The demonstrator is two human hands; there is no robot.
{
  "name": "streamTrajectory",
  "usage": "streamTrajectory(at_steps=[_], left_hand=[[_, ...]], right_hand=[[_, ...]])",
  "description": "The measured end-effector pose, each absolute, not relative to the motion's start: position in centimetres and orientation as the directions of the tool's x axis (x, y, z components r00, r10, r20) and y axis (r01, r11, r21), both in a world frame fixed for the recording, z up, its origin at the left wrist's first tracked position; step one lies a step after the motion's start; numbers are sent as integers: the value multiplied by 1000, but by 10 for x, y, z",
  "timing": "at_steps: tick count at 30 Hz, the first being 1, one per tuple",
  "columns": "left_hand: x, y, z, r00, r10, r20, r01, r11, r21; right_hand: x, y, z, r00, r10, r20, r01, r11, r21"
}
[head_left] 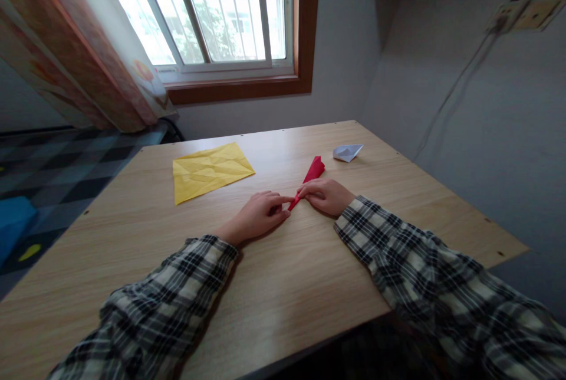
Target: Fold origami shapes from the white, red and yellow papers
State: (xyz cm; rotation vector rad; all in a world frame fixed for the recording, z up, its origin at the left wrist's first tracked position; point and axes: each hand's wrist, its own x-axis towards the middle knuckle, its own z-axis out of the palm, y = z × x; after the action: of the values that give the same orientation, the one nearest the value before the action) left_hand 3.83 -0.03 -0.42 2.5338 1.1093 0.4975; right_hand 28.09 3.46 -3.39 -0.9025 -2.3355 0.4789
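Head view is showing both hands meeting at the middle of the wooden counter (274, 303), working on a narrow folded red paper (311, 174). Left hand (259, 215) is resting on the counter, fingers curled in, fingertips pinching the near tip of the red paper. Right hand (326, 195) is lying just beside it, fingers closed down over the paper's lower part, pressing it against the counter. Red paper is lying flat, pointing away from the person toward the far right, its wider end sticking out past the right hand. Both arms are wearing plaid sleeves (424, 262). Creased yellow sheet (209, 171) is lying unfolded on the counter, well apart to the left of the hands. Small white folded paper (347, 152) is sitting near the far right edge, beyond the red one. Window (212, 8) and patterned curtain (75, 55) are showing behind the counter.
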Motion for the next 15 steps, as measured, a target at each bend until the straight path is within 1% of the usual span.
streamTrajectory(at_steps=[15], left_hand=[[39, -1, -5, 638, 746, 189, 641, -651, 406]], right_hand=[[281, 34, -33, -601, 703, 381, 487, 700, -522]])
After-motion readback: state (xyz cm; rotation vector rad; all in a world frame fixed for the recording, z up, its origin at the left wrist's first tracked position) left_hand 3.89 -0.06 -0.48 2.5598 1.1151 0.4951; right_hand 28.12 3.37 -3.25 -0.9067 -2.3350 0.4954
